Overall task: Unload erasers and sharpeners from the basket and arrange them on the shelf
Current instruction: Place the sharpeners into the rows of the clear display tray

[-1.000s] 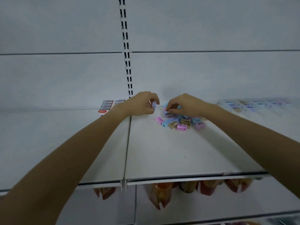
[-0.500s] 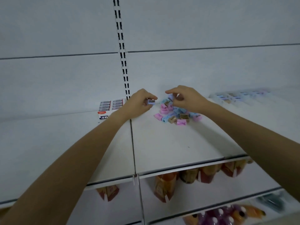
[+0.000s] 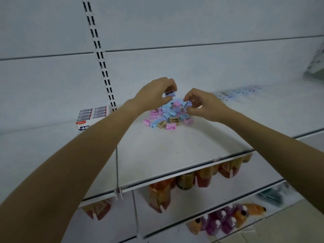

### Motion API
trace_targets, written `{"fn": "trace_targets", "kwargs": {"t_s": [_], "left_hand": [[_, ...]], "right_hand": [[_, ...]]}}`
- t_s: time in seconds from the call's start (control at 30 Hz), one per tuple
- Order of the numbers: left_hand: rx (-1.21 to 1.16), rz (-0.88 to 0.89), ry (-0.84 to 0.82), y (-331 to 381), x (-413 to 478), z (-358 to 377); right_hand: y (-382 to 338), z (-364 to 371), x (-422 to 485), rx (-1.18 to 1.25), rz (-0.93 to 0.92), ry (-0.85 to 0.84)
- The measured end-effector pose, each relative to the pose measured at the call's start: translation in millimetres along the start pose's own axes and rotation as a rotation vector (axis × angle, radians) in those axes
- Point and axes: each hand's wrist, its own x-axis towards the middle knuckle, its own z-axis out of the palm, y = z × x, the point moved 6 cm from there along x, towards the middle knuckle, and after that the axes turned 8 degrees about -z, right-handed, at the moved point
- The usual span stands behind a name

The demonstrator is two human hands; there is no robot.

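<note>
A loose pile of small pink, blue and tan sharpeners [image 3: 168, 116] lies on the white shelf [image 3: 175, 155], near its back. My left hand [image 3: 154, 93] hovers just above the pile's left side and pinches a lilac sharpener [image 3: 170, 93] between thumb and fingers. My right hand [image 3: 203, 106] is at the pile's right edge, pinching a blue sharpener [image 3: 188, 104]. A row of sharpeners [image 3: 236, 92] stands lined up farther right along the back. The basket is out of view.
A box of 4B erasers [image 3: 91, 116] sits at the back left, beside the slotted upright [image 3: 100, 55]. Below the shelf edge hang orange pouches [image 3: 159, 195], and bottles [image 3: 226, 221] lie on the lowest shelf. A patterned item [image 3: 315, 65] shows at the right edge.
Both hands have lifted slightly off the pile, each with a sharpener pinched. The view has swung left and down, showing more of the lower shelves.
</note>
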Motion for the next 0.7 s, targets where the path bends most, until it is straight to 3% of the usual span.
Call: {"fn": "trace_targets", "kwargs": {"t_s": [0.17, 0.4, 0.7], "left_hand": [[0.13, 0.03, -0.036, 41, 32, 20], [0.21, 0.014, -0.026, 113, 74, 79], [0.132, -0.074, -0.095, 174, 124, 126]], "right_hand": [[32, -29, -27, -0.148, -0.093, -0.038], [105, -105, -74, -0.212, -0.076, -0.052], [189, -163, -94, -0.207, -0.066, -0.018]]}}
